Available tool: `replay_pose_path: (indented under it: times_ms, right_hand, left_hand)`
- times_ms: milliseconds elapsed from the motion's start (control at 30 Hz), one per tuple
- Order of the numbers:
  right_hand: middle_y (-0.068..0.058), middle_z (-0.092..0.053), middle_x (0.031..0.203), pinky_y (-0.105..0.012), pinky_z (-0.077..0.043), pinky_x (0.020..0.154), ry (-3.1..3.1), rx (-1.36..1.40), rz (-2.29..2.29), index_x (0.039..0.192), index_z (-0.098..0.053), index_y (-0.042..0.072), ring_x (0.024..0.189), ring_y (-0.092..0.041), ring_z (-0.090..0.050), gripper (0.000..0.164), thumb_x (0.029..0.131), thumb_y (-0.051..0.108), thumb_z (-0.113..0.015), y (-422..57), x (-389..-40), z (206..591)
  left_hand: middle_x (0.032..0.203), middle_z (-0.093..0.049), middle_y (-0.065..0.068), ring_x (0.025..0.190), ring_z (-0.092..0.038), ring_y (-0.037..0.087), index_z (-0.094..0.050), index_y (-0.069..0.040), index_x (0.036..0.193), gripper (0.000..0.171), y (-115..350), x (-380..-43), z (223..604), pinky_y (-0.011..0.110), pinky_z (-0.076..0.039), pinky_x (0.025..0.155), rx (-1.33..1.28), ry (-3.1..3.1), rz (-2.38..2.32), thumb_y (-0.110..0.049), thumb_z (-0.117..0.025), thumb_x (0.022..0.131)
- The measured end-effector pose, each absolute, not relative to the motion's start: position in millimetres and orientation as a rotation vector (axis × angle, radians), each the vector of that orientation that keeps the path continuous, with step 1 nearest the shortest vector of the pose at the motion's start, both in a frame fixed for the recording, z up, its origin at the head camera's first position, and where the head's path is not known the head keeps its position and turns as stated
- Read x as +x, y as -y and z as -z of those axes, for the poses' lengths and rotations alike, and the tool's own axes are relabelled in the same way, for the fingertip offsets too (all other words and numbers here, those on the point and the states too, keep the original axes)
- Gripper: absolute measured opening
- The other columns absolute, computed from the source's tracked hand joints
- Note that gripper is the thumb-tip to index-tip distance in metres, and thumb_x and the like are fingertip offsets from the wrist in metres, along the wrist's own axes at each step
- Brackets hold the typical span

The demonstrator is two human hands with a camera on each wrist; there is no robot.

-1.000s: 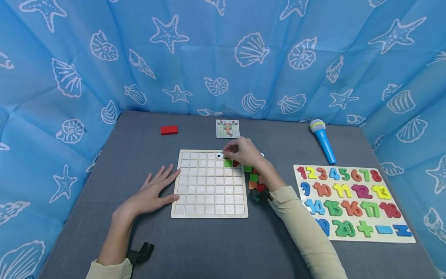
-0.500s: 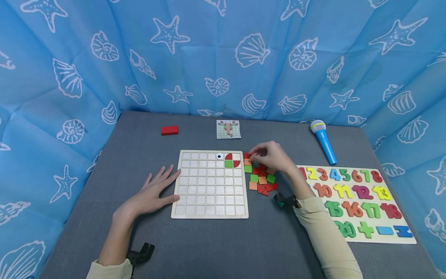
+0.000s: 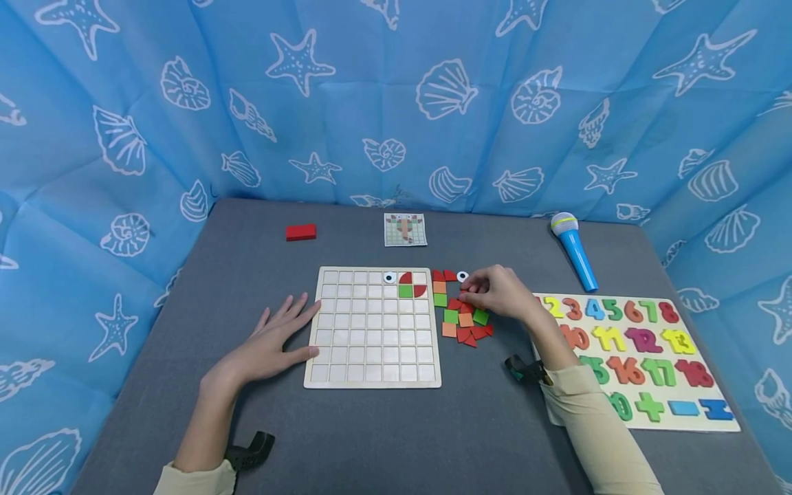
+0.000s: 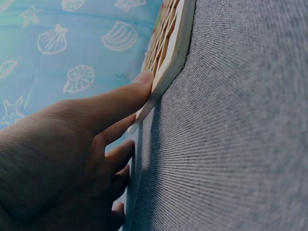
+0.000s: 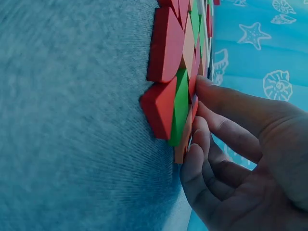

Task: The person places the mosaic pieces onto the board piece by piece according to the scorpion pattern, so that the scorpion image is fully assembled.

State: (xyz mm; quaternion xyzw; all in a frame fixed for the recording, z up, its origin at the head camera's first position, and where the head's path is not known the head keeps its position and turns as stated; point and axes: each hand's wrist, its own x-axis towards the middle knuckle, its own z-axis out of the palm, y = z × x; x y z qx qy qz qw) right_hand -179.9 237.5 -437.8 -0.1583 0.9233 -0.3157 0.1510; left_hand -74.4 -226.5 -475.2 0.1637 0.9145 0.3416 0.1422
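The wooden grid board [image 3: 359,330] lies in the middle of the table. Its upper right squares carry a white eye tile [image 3: 390,278], a green square [image 3: 405,291] and two red quarter-round tiles [image 3: 419,291]. My left hand [image 3: 262,350] rests at the board's left edge, fingers spread; its thumb [image 4: 143,77] touches the rim in the left wrist view. To the right of the board, my right hand [image 3: 498,292] is over a pile of red, green and orange blocks [image 3: 465,320]. Its thumb and index finger pinch a red block [image 5: 195,107] among the others.
A pattern card [image 3: 405,229] lies behind the board, and a red block [image 3: 300,232] sits at the back left. A toy microphone [image 3: 577,254] and a number puzzle board [image 3: 625,385] are on the right. A blue curtain [image 3: 371,103] hangs behind the table.
My right hand has left a red quarter-round tile on the board's top row, then moved right to the block pile and lower along it. The left hand stays in place.
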Motion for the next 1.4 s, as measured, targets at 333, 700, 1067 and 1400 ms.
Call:
replay_pose_path:
  times_ms: [333,700,1067,1400]
  right_hand:
    - [-0.009,-0.076,0.095,-0.019,-0.052,0.075,-2.648,-0.456,0.923,0.106,-0.077,0.005,0.085,-0.018,-0.064,0.017,0.097,0.017,-0.084,-237.5,-178.2,438.0]
    - [-0.016,-0.079,0.105,-0.024,-0.063,0.079,-2.621,-0.550,1.138,0.110,-0.076,0.002,0.092,-0.023,-0.076,0.011,0.100,0.008,-0.076,-228.3,-172.7,433.9]
    - [-0.018,-0.074,0.104,-0.021,-0.056,0.067,-2.487,-0.608,1.302,0.106,-0.070,0.000,0.083,-0.029,-0.077,0.009,0.098,-0.001,-0.066,-195.5,-173.8,428.8]
    - [-0.019,-0.075,0.114,-0.025,-0.060,0.078,-2.452,-0.737,1.276,0.125,-0.068,-0.002,0.088,-0.025,-0.078,0.025,0.100,0.002,-0.073,-165.9,-178.7,432.8]
  left_hand:
    - [0.181,-0.022,0.021,0.168,-0.008,0.053,-0.032,-0.031,0.172,0.088,228.7,-74.3,479.5,0.084,0.002,0.126,0.502,-2.642,-1.007,-0.057,-0.072,0.099]
    - [0.183,-0.018,0.017,0.170,-0.006,0.051,-0.027,-0.034,0.174,0.087,228.8,-77.2,478.3,0.079,0.003,0.130,0.445,-2.630,-0.925,-0.059,-0.069,0.101]
    - [0.182,-0.021,0.020,0.169,-0.006,0.052,-0.031,-0.032,0.173,0.089,227.9,-76.3,477.5,0.083,0.004,0.126,0.504,-2.637,-1.013,-0.059,-0.072,0.099]
    - [0.182,-0.021,0.018,0.170,-0.006,0.049,-0.030,-0.034,0.173,0.088,230.2,-76.7,485.0,0.082,0.003,0.127,0.519,-2.644,-1.004,-0.061,-0.070,0.100]
